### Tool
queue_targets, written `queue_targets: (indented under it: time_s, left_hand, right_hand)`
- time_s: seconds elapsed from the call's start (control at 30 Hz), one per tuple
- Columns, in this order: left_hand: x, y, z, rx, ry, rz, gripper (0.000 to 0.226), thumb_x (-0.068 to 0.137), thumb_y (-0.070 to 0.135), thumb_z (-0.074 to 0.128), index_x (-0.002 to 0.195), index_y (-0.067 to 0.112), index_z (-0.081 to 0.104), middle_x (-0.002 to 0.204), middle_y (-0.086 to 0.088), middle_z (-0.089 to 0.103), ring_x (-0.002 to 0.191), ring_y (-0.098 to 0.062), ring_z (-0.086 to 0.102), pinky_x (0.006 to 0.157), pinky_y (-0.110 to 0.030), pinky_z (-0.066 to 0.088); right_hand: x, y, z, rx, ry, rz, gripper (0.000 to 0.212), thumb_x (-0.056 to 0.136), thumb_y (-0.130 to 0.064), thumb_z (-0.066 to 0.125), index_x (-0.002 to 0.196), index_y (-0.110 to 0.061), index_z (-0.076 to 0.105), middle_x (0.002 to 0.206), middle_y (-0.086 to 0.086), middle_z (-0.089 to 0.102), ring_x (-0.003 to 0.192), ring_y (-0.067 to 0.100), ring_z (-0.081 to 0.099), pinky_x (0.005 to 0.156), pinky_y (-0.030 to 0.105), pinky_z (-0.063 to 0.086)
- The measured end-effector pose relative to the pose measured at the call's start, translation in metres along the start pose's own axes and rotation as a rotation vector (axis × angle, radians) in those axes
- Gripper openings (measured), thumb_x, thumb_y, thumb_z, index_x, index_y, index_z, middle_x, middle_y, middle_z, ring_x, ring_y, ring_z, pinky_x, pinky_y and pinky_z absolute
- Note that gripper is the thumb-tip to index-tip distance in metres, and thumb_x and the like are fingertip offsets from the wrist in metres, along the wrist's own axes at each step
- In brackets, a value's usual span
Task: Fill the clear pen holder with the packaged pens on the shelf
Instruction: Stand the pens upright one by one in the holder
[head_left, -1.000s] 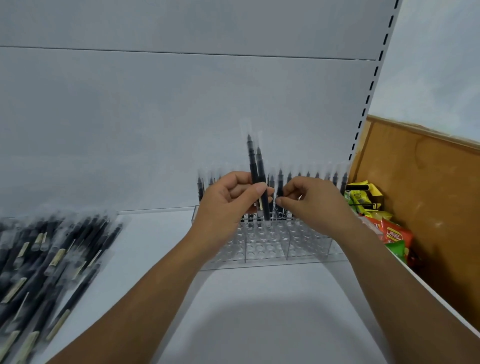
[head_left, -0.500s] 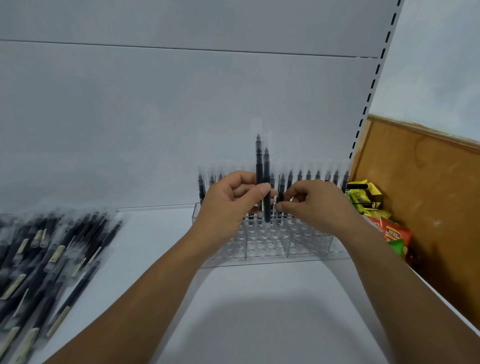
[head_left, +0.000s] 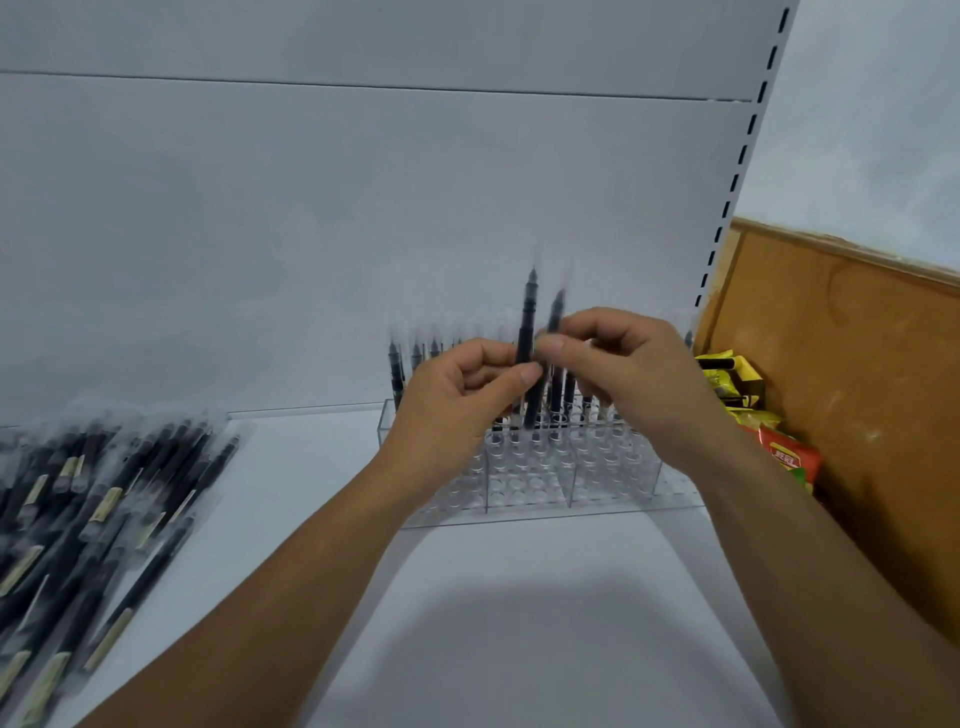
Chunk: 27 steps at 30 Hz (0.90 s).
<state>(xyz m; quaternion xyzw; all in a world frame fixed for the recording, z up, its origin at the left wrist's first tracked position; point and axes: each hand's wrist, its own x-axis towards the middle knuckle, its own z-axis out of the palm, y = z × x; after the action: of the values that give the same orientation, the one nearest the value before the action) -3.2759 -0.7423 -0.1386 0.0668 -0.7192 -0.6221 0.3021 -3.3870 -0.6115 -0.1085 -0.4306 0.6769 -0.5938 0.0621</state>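
Clear plastic, the pen holder (head_left: 524, 483) stands at the back edge of the shelf (head_left: 519, 623), toward the right corner, its rear row filled and its front rows empty. Over it the left hand (head_left: 457, 405) grips 1 upright pen (head_left: 527, 322), and the right hand (head_left: 634, 379) pinches a 2nd pen (head_left: 555, 317) just beside. Many packaged pens (head_left: 93, 499) lie at the left edge.

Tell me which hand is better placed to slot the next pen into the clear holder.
Probably the right hand: it pinches the shorter pen directly above free slots of the clear holder. The left hand grips the taller pen upright beside it.
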Motion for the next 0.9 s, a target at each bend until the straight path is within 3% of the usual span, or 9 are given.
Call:
queue_targets:
  time_s: [0.13,0.23,0.37,0.53,0.7,0.9]
  left_hand:
    - [0.0,0.0,-0.001,-0.037,0.04,-0.008,0.016,0.088,0.017,0.067,0.104,0.013,0.069,0.091,0.002,0.076,0.089,-0.011,0.072,0.077,-0.02,0.055]
    - [0.0,0.0,-0.001,-0.032,0.025,-0.017,0.013,0.088,0.016,0.066,0.101,0.016,0.069,0.09,0.002,0.076,0.088,-0.012,0.072,0.074,-0.017,0.053]
    - [0.0,0.001,0.0,-0.012,0.002,-0.02,0.016,0.088,0.017,0.067,0.104,0.013,0.069,0.091,0.001,0.076,0.088,-0.012,0.072,0.073,-0.017,0.052]
    - [-0.001,0.001,0.0,-0.006,0.0,-0.028,0.018,0.088,0.017,0.068,0.105,0.014,0.069,0.092,0.002,0.076,0.087,-0.011,0.072,0.072,-0.015,0.051]
    - [-0.001,0.002,0.0,-0.013,0.0,-0.027,0.016,0.087,0.017,0.068,0.103,0.014,0.069,0.09,0.002,0.076,0.086,-0.01,0.072,0.07,-0.013,0.05]
    - [-0.001,0.001,0.0,0.001,0.002,-0.033,0.018,0.087,0.018,0.069,0.104,0.013,0.069,0.091,0.0,0.076,0.086,-0.011,0.072,0.07,-0.014,0.05]
  right_hand:
    - [0.007,0.001,-0.019,0.174,0.29,-0.008,0.01,0.09,-0.023,0.067,0.096,-0.016,0.071,0.084,-0.002,0.073,0.055,0.005,0.052,0.051,0.017,0.042]
    - [0.011,0.012,-0.024,-0.003,0.388,-0.032,0.013,0.09,-0.027,0.069,0.099,-0.017,0.071,0.081,-0.005,0.07,0.055,0.004,0.056,0.053,0.017,0.045]
    - [0.012,0.024,-0.017,-0.223,0.344,-0.044,0.008,0.089,-0.031,0.07,0.094,-0.024,0.07,0.081,-0.008,0.069,0.057,0.004,0.06,0.059,0.02,0.052]
    - [0.013,0.029,-0.015,-0.292,0.285,-0.011,0.007,0.088,-0.033,0.07,0.094,-0.028,0.069,0.081,-0.01,0.069,0.066,0.01,0.066,0.072,0.035,0.059]
    - [0.013,0.034,-0.014,-0.369,0.215,0.033,0.008,0.086,-0.034,0.073,0.086,-0.029,0.067,0.076,-0.012,0.067,0.058,0.003,0.062,0.062,0.025,0.052]
    - [0.013,0.037,-0.014,-0.537,0.069,0.138,0.015,0.084,-0.036,0.075,0.089,-0.026,0.065,0.077,-0.011,0.066,0.064,0.007,0.064,0.062,0.024,0.05]
